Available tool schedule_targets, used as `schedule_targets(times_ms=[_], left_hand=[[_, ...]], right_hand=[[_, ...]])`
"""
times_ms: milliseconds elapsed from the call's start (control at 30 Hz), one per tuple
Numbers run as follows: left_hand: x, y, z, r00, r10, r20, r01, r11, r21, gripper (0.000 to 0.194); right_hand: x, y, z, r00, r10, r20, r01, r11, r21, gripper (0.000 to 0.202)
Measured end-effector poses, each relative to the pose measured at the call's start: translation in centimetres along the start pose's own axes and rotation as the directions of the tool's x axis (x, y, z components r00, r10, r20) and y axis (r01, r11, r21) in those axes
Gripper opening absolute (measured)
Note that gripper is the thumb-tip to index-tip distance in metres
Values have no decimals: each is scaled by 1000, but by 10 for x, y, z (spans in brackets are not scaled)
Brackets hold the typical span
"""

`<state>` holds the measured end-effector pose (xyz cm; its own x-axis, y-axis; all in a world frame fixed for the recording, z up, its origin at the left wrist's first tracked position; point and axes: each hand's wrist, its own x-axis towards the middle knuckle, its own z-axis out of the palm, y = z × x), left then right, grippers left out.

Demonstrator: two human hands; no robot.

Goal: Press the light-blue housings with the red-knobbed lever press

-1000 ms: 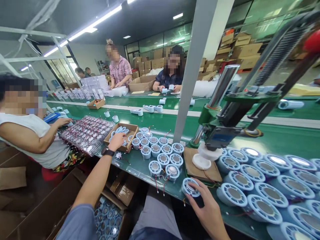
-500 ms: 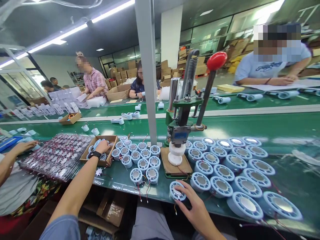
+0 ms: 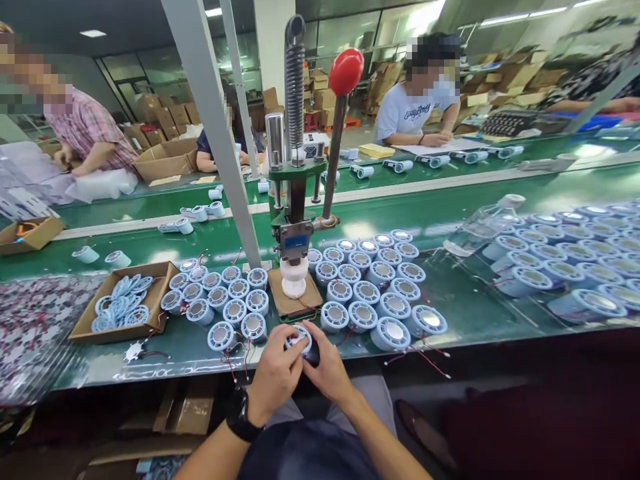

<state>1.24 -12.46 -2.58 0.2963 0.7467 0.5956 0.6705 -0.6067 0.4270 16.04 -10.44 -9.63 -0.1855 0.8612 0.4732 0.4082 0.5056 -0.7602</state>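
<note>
At the table's front edge, both my hands hold one round light-blue housing (image 3: 302, 335) with slotted openings around its top. My left hand (image 3: 276, 367) presses its thumb and fingers against the left side and top of it; a black watch is on that wrist. My right hand (image 3: 326, 368) wraps the right side. Fingers cover much of the housing. Just beyond stands a hand press (image 3: 296, 240) with a red-knobbed lever and a white pressing piece (image 3: 294, 277) over a brown base pad (image 3: 280, 303). Similar housings with metal discs (image 3: 335, 316) stand on both sides.
Left of the press, a cardboard box (image 3: 80, 331) holds light-blue slotted rings (image 3: 120, 307). A white star-shaped part (image 3: 133, 352) with wires lies before it. A clear plastic bottle (image 3: 480, 230) lies at the right, near more housings. Co-workers sit or stand across the green belt (image 3: 440, 207).
My left hand has come out of the cardboard box to the housing, which both hands now hold. My right hand has brought it in front of the press. The view has swung right.
</note>
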Motion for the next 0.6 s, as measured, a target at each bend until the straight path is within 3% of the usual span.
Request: schedule_targets(times_ms=[67, 233, 367, 600], left_hand=[[-4, -2, 9, 999, -11, 42, 12, 1000, -28, 30], [-13, -18, 3, 986, -136, 95, 145, 985, -91, 31], [-8, -20, 3, 968, -222, 119, 240, 956, -170, 35], [5, -18, -3, 968, -223, 113, 245, 934, -259, 19]], right_hand=[[-2, 2, 0, 1000, 5, 9, -5, 1000, 6, 62], [-1, 2, 0, 1000, 28, 14, -28, 1000, 9, 62], [2, 0, -1, 1000, 21, 8, -21, 1000, 16, 61], [2, -9, -8, 999, -32, -30, 31, 999, -32, 56]])
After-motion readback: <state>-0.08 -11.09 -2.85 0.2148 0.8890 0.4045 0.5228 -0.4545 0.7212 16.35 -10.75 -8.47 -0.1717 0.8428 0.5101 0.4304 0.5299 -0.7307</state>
